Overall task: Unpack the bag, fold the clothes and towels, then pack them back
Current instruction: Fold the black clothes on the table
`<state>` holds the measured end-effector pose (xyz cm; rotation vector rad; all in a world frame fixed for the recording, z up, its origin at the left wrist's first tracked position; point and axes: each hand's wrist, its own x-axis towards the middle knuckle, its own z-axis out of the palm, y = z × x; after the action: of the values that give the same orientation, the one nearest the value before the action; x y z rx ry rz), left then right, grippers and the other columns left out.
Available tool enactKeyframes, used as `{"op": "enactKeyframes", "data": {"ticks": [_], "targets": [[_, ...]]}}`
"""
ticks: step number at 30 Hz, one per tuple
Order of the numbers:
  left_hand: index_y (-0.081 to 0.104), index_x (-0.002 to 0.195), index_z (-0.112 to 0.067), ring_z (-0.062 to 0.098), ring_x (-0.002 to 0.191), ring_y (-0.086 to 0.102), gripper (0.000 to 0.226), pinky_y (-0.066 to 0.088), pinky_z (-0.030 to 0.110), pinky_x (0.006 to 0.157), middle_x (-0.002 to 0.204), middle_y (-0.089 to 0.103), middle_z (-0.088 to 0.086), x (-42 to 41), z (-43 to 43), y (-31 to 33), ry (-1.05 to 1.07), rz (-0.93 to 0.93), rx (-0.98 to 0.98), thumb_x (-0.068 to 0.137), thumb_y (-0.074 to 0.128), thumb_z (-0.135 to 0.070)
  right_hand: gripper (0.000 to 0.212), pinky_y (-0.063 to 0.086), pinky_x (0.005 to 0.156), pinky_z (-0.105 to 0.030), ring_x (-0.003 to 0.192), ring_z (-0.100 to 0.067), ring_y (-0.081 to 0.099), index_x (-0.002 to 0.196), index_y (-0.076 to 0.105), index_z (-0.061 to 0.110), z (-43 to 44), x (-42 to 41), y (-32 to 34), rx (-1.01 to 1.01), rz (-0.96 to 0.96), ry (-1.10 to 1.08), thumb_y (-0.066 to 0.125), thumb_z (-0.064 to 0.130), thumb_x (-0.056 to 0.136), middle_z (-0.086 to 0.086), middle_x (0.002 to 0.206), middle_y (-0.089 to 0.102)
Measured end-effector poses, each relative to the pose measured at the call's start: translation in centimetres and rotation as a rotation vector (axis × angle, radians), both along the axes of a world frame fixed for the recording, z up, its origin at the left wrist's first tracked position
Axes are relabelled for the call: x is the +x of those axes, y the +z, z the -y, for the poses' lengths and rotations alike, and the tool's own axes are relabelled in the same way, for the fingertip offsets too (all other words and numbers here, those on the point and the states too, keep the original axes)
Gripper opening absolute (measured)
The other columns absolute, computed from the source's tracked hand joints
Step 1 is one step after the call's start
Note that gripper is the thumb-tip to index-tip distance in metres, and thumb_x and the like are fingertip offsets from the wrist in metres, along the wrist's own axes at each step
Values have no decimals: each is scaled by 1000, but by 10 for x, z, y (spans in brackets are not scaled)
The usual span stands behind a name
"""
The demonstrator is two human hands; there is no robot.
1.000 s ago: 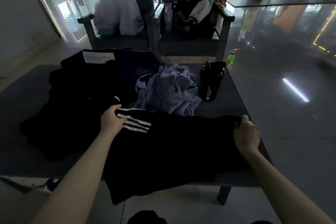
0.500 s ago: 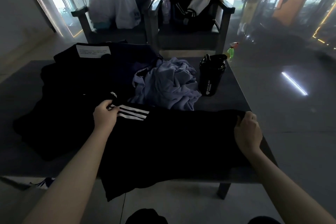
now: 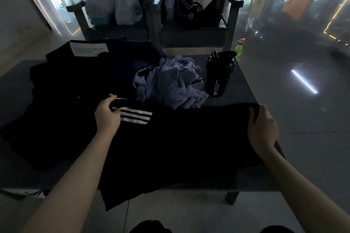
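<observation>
- Head view: my left hand [image 3: 107,115] pinches the striped corner of a black fabric garment with three white stripes [image 3: 180,138]; my right hand [image 3: 262,128] curls round its opposite corner. It lies spread across the near edge of the dark grey table [image 3: 241,91].
- Folding is in hand, I judge; next, both corners must travel together.

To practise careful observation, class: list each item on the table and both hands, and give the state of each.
Black striped garment: spread flat on the table, near edge hanging over the front, not yet folded.
Left hand: pinches its striped corner.
Right hand: grips its far right corner.
Lilac garment: crumpled, unfolded.
Dark clothes pile: loose, unfolded, white label facing up.
Shaker bottle: upright, lid on.
</observation>
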<state>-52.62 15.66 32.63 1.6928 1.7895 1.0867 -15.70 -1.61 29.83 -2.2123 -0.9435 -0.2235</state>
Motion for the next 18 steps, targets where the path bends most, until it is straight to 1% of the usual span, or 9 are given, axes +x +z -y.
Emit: {"op": "enactKeyframes", "data": {"ticks": [2,5,7,8,10,12,14,16,18], "targets": [[60,122,-8,24,113,56,34,40,24,90,123,61,12,2,-1,4,39,-34,67,89,60,-2,21,30,59,-33,68,-35,55,92,45,9,0,1,1,30,-38,-9,40,28,100,-12,75,55],[63,112,-7,25,100,61,24,44,29,80,109,65,11,-2,-2,7,-12,-175,111,89,64,-11,23,31,60,-35,75,-40,59,96,47,6,3,-1,-5,-69,-56,-5,40,27,100,-21,82,61],[63,111,-7,26,98,61,22,45,31,79,108,64,11,-6,-4,6,-57,-250,84,90,62,-13,24,33,61,-36,80,-42,60,101,49,3,4,-2,-8,-142,-55,5,41,26,100,-25,89,63],[64,111,-7,27,100,60,21,45,31,81,110,64,12,-6,-6,6,-71,-248,70,91,61,-11,24,33,62,-36,82,-43,60,103,50,2,4,-2,-8,-171,-49,12,41,25,99,-26,91,63],[66,109,-8,27,104,59,21,44,29,86,113,62,12,-4,-9,7,-70,-158,43,91,56,-4,22,33,63,-36,83,-42,61,101,50,2,3,-3,-5,-205,-48,27,42,23,98,-25,91,64],[67,107,-12,25,106,59,25,45,29,89,115,62,10,1,-12,11,-19,-9,7,91,52,-1,19,32,62,-35,83,-42,61,98,50,3,2,-4,-1,-210,-43,30,43,20,97,-24,90,64],[66,112,-16,21,107,58,31,47,29,91,120,61,7,6,-15,14,38,107,-32,90,51,0,18,31,62,-35,83,-42,60,97,49,2,0,-5,1,-216,-38,22,43,19,97,-24,90,63],[64,119,-17,22,111,57,36,48,34,97,125,59,7,12,-18,16,70,169,-69,90,52,1,19,31,62,-35,84,-42,60,99,49,1,0,-6,-1,-226,-28,16,42,19,98,-24,91,63],[64,121,-13,24,112,57,35,47,35,99,126,60,10,15,-20,17,85,143,-80,90,54,0,21,31,62,-35,83,-42,61,101,49,0,0,-5,-5,-229,-20,2,41,19,99,-24,91,63]]}}
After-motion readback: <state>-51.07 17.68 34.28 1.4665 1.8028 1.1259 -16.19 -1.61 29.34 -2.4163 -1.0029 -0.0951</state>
